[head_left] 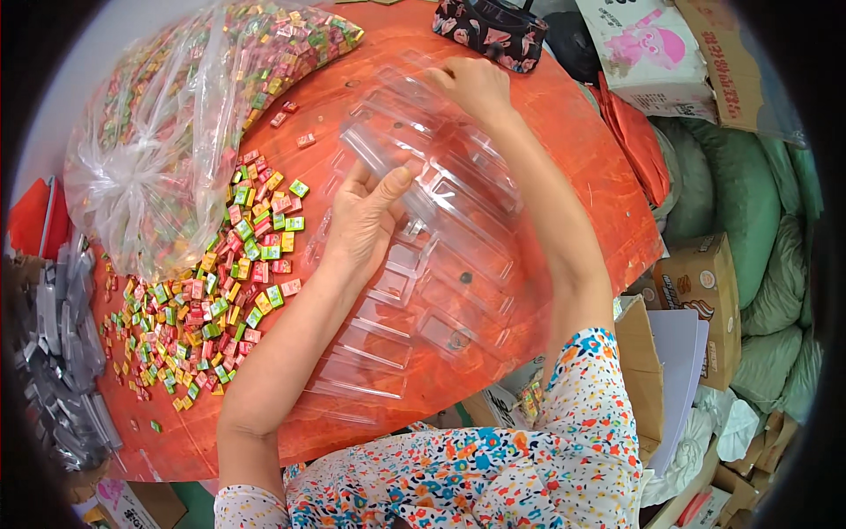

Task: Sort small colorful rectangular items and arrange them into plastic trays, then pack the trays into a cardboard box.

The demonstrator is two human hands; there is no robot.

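My left hand [366,207] is closed around a stack of clear plastic trays [454,198], the thumb lying on top. At the far side of the stack, the fingers of my right hand [471,86] are curled in a pinch on the blurred edge of a clear tray. More clear trays [379,344] with ridged compartments lie overlapping on the table below my hands. Left of my forearm spreads a loose pile of small wrapped candies [220,295] in red, yellow and green.
A big transparent bag [145,163] full of the same candies lies on the red-covered table [582,167]. Dark plastic strips [66,353] are heaped at the left. A flowered pouch [493,31] rests at the far edge. Cartons [705,291] and green sacks [731,194] stand at the right.
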